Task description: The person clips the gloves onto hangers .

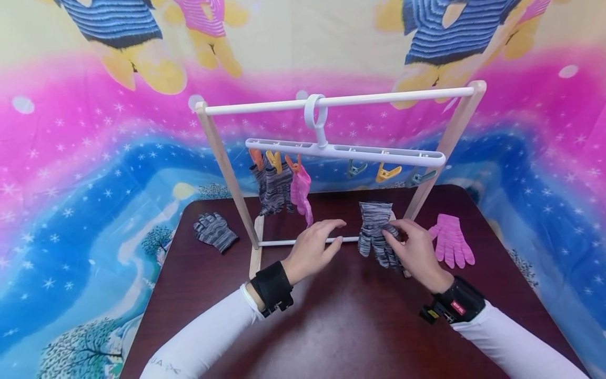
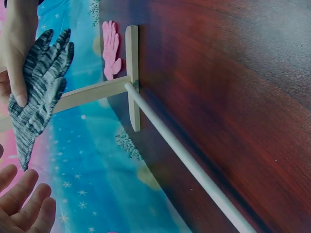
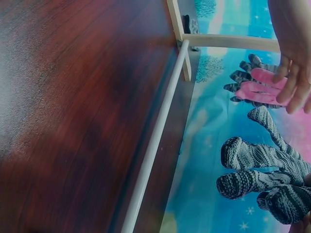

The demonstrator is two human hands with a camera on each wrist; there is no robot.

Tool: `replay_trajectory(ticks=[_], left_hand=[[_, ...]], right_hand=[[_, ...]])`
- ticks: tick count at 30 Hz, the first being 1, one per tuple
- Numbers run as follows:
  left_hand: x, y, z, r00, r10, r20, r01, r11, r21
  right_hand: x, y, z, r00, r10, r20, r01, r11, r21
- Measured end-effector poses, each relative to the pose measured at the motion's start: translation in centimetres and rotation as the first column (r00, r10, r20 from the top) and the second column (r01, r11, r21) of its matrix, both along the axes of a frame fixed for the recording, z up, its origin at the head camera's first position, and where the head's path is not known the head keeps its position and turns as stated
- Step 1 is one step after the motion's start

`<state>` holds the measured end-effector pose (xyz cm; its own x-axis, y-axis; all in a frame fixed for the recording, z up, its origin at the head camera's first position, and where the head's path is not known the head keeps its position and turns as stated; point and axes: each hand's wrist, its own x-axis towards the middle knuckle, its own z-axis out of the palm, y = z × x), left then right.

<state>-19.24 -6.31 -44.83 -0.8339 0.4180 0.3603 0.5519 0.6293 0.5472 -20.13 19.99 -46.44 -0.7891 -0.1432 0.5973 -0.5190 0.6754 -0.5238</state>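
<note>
In the head view my right hand (image 1: 418, 252) pinches a black-and-grey knit glove (image 1: 374, 226) between thumb and fingers, its cuff up and its fingers hanging down. The left wrist view shows the same glove (image 2: 41, 90) lifted above the table. My left hand (image 1: 314, 247) is held out to the left of it, fingers loosely bent with a gap to the thumb, holding nothing. Above them a white hanger (image 1: 379, 153) carries clothespins. On its left side hang grey gloves (image 1: 276, 187) and a pink glove (image 1: 300, 192); a yellow clothespin (image 1: 388, 172) on the right side holds nothing.
A wooden stand with a white top rod (image 1: 393, 98) and a low rod (image 1: 279, 242) straddles the work area. On the dark table (image 1: 331, 326), another grey glove (image 1: 215, 231) lies left of the stand and a pink glove (image 1: 452, 239) lies to the right.
</note>
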Motion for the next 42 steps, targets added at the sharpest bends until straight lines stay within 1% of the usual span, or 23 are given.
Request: replay_trajectory(ticks=[7, 12, 17, 22, 29, 36, 42], left_hand=[[-0.4, 0.2, 0.9, 1.000, 0.019, 0.008, -0.019, 1.000, 0.018], [-0.5, 0.4, 1.5, 0.999, 0.045, 0.017, -0.047, 0.996, 0.080], [-0.6, 0.8, 2.2, 0.996, 0.085, -0.019, -0.082, 0.987, 0.135], [-0.8, 1.0, 2.9, 0.993, 0.107, -0.044, -0.099, 0.982, 0.161], [-1.1, 1.1, 3.8, 0.989, 0.138, -0.056, -0.128, 0.979, 0.158], [-1.6, 1.4, 4.5, 0.978, 0.192, -0.085, -0.172, 0.966, 0.193], [-2.2, 1.6, 5.6, 0.973, 0.210, -0.093, -0.186, 0.959, 0.213]], right_hand=[[-0.5, -0.6, -0.2, 1.000, 0.008, -0.017, -0.008, 1.000, 0.001], [-0.6, -1.0, -0.1, 0.999, 0.016, -0.029, -0.016, 1.000, 0.000], [-0.6, -1.2, 0.0, 1.000, 0.019, -0.025, -0.019, 1.000, 0.002], [-0.7, -1.4, 0.1, 1.000, 0.019, -0.019, -0.019, 1.000, 0.000], [-0.9, -1.6, 0.4, 1.000, 0.014, -0.010, -0.014, 1.000, 0.009], [-0.8, -1.7, 0.4, 1.000, 0.014, -0.006, -0.014, 1.000, 0.005], [-0.8, -1.7, 0.4, 1.000, 0.017, -0.009, -0.017, 1.000, 0.001]])
